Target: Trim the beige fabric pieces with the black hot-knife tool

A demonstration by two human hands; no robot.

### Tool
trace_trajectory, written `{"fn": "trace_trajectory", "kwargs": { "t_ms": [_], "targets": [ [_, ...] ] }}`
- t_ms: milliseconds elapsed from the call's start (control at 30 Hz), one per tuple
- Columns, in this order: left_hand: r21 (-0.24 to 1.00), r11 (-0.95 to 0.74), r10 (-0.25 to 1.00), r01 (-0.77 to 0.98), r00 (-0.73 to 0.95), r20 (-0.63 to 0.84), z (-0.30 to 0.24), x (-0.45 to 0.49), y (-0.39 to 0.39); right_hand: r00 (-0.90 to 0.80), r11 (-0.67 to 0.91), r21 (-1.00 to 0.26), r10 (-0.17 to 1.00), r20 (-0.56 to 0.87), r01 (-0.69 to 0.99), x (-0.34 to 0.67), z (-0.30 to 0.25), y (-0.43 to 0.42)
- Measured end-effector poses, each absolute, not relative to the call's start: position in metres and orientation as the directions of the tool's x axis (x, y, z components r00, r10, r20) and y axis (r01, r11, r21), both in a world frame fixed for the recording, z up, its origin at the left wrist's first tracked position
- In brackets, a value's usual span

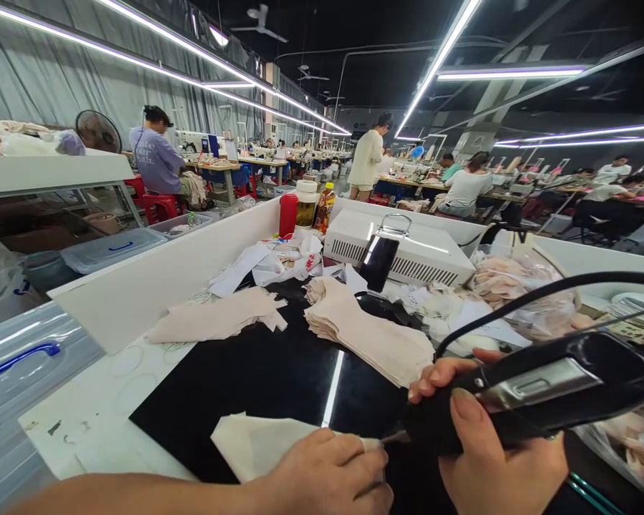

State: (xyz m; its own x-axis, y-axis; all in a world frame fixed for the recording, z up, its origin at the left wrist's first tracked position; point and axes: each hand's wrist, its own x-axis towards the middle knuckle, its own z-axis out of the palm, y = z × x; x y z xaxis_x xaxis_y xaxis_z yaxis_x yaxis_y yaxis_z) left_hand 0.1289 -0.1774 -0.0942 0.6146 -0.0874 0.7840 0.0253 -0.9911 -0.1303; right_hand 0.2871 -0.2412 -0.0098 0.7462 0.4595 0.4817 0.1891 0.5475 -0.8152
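Observation:
My left hand (330,476) lies on a pale beige fabric piece (252,443), fingers pressing its right edge flat on the black mat (247,372). My right hand (488,458) is wrapped round a black corded hand tool (537,390), whose tip touches the fabric edge beside my left fingers. A thick stack of beige fabric pieces (368,332) rests on the mat just behind, and a looser pile (215,318) lies to the left.
A white machine box (408,250) with a black stand (378,261) sits behind the stacks. A red bottle (288,214) and jars stand at the back. Clear plastic bins (26,357) are at left. Several workers sit at sewing tables beyond.

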Motion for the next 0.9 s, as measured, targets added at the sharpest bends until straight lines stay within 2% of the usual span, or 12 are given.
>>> {"fn": "trace_trajectory", "kwargs": {
  "t_ms": [367,633,900],
  "targets": [
    [-0.134,-0.990,-0.075,0.041,0.653,0.753,-0.102,0.126,-0.178,0.703,0.547,-0.793,0.452,0.549,0.268,0.287,-0.008,-0.240],
    [-0.103,-0.994,-0.051,0.043,0.646,0.761,-0.098,0.126,-0.179,0.713,0.539,-0.800,0.452,0.537,0.261,0.287,-0.007,-0.240],
    [-0.106,-0.993,-0.049,0.055,0.620,0.783,-0.098,0.125,-0.178,0.780,0.546,-0.817,0.425,0.460,0.185,0.283,0.002,-0.242]
  ]
}}
